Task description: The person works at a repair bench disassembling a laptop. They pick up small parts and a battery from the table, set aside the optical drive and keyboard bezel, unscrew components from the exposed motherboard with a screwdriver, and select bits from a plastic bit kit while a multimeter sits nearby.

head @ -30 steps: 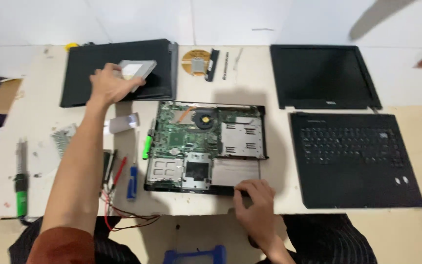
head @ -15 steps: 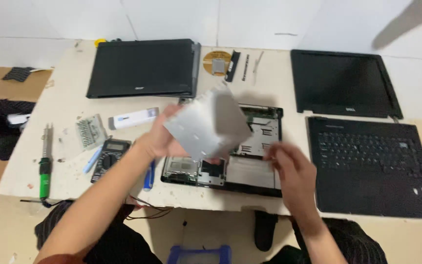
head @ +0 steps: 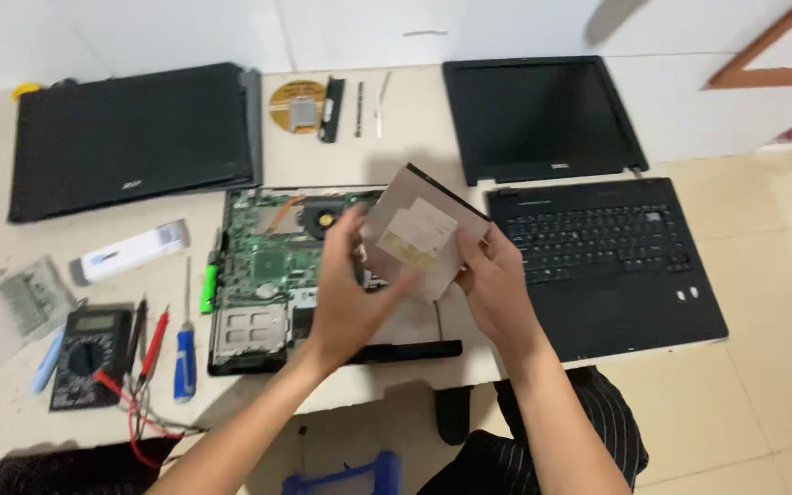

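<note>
Head view shows us at a pale table [head: 414,119], where the largest things are a closed black laptop [head: 130,137] at far left, a detached screen panel [head: 543,115] and a black keyboard deck [head: 611,261] at right. Between them lies the opened laptop base [head: 268,275] with its green board bare. Above it we hold a flat grey optical drive [head: 423,231], tilted: our left hand [head: 350,293] pinches its left edge, our right hand [head: 497,284] grips its right corner. Smaller, a multimeter [head: 89,353] and blue-handled screwdriver [head: 185,353] sit left.
</note>
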